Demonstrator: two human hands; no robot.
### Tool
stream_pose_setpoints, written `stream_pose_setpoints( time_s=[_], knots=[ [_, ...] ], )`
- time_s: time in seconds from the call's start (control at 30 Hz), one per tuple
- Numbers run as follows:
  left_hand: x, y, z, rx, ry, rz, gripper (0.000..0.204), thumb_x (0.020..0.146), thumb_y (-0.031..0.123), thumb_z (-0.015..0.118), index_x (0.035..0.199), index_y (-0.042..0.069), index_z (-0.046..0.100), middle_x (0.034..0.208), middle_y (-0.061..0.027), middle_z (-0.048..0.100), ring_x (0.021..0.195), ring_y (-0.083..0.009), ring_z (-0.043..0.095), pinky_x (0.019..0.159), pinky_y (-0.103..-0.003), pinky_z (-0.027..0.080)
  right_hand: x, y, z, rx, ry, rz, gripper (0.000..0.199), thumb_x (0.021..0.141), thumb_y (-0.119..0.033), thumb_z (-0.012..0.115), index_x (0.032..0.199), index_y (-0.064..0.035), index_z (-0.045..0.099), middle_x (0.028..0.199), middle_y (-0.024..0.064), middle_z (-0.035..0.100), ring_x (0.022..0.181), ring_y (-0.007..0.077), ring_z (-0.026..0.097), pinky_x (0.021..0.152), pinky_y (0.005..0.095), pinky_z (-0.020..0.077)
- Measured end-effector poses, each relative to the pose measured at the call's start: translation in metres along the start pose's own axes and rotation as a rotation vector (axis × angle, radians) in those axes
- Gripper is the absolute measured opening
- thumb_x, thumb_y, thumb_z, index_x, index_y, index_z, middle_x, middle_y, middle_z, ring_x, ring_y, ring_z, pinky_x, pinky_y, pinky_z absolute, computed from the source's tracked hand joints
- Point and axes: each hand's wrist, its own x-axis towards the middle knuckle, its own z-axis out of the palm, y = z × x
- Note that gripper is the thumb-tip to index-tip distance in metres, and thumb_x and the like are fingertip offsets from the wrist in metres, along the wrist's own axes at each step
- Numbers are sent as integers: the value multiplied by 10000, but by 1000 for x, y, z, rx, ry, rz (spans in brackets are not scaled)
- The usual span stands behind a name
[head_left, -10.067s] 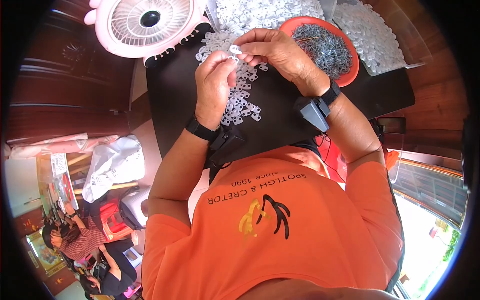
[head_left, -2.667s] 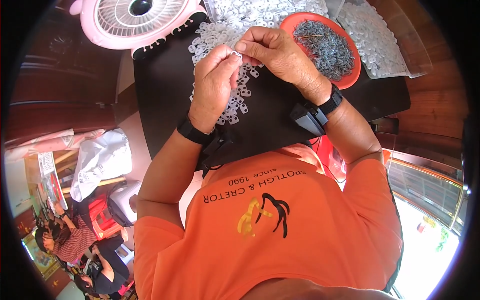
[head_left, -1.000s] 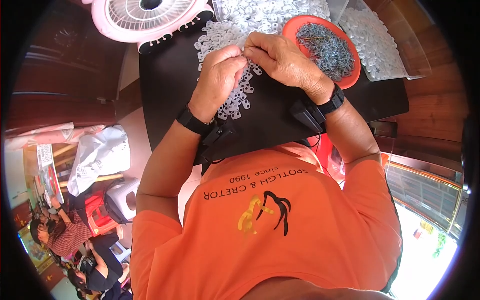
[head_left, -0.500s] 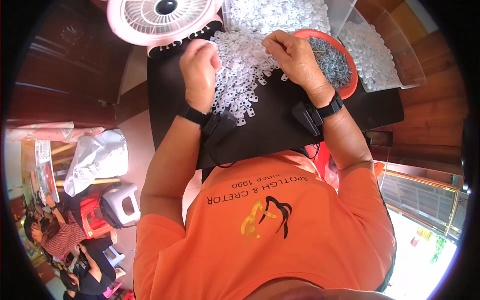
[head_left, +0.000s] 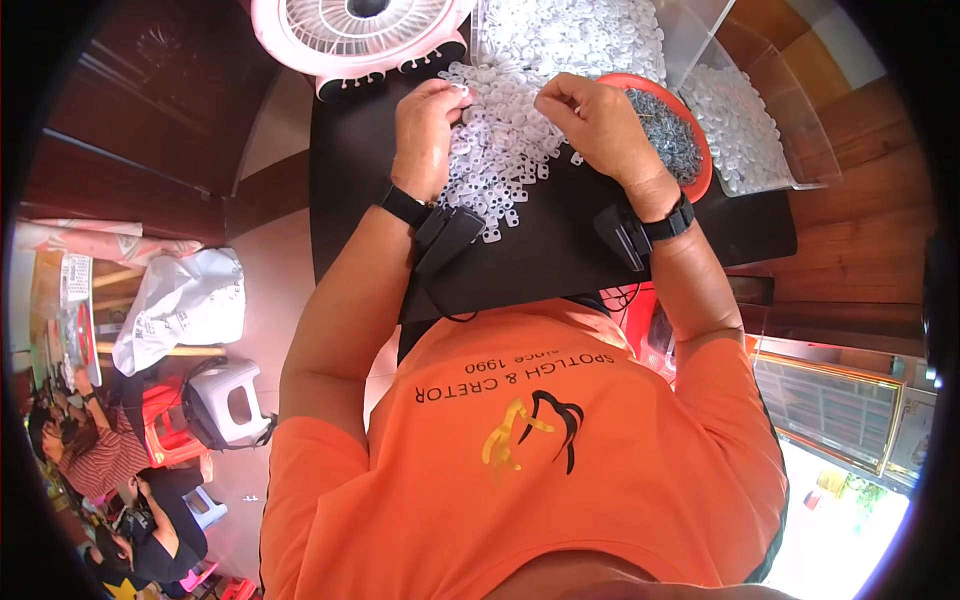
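The step in hand appears to be handling one small piece from the loose heap, and the next move seems to call for a fine, steady pinch with the two sets of fingertips brought together.

The left hand [head_left: 425, 130] has thumb and forefinger almost closed, gripping a white plastic tab [head_left: 460, 90] at their tips, just above the heap's left edge. The right hand [head_left: 605, 125] is curled, thumb and forefinger drawn close together; whether anything sits between them I cannot tell. The two hands are apart, with the heap of white two-holed tabs [head_left: 505, 130] below and between their fingertips, spreading toward the wrists over the black table [head_left: 545, 240].

Just right of the right fingers, partly behind that hand, is an orange-red bowl [head_left: 706, 165] of small grey metal-looking pieces [head_left: 668, 138]. Farther right are more white pieces [head_left: 735, 125] in a clear bin. Beyond the left fingers, to their left, stands a pink fan [head_left: 340, 72].
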Motion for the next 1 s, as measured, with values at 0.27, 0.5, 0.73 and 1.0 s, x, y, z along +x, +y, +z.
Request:
stream_pose_setpoints(
  time_s=[0.27,0.5,0.73,1.0],
  knots=[
    [26,-3,-22,21,198,91,113,761,55,562,796,-33,623,794,-81,643,760,-145,582,743,-245,416,35,-10,21,-356,-78,-393,230,810,-84,563,1029,-44,620,973,114,638,904,274,595,770,357,481],
    [33,-8,-27,60,136,143,108,755,71,564,745,-20,621,778,-63,633,736,-140,561,721,-246,406,76,7,71,-581,-247,-467,315,755,-38,539,1060,-64,613,1030,74,618,970,260,563,828,343,483],
    [35,-8,-31,48,126,108,115,760,78,562,722,-15,618,734,-48,619,716,-121,548,693,-237,403,83,7,85,-659,-246,-468,145,794,-178,577,886,-95,653,905,49,593,924,219,559,753,326,506],
    [36,-6,-40,151,-38,45,186,828,135,536,924,3,625,928,-70,626,891,-144,553,878,-280,375,71,-9,56,-667,-485,-467,265,784,-56,523,1026,-75,630,982,48,585,966,244,550,809,342,483]
  ],
)
